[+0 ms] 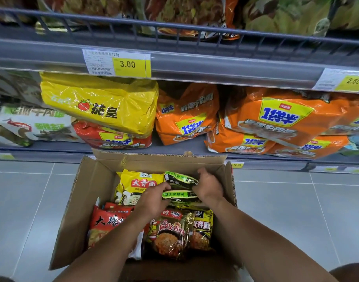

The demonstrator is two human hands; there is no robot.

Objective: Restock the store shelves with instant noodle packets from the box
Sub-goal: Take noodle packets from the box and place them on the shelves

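Reaching down into an open cardboard box [87, 200], both hands work at its far end in the head view. The left hand [154, 198] and the right hand [209, 186] close in from either side on two green-and-black packets [180, 179] stacked one on the other. The fingers [164, 187] of the left hand curl round their left ends, and those of the right hand curl round their right ends. The packets are glossy, dark with bright green bands; their print is too small to read.

Beside them in the box lies a yellow packet [137, 186] marked 大骨面 on a red panel. Nearer the person are a red packet [107, 224] with large black characters, a dark gold-edged packet [170, 233] showing fried noodles, and a yellow-and-black packet [203, 228].

The box stands on a floor [22, 200] of pale grey tiles, against a grey metal shelf [194, 66]. On the shelf rail a yellow price tag [127, 64] reads 3.00 and 125g; another tag [353, 80] to the right reads 2.50. Below the rail lie a large yellow multipack [105, 104] with a tomato picture and orange multipacks [284, 117] marked 1袋半
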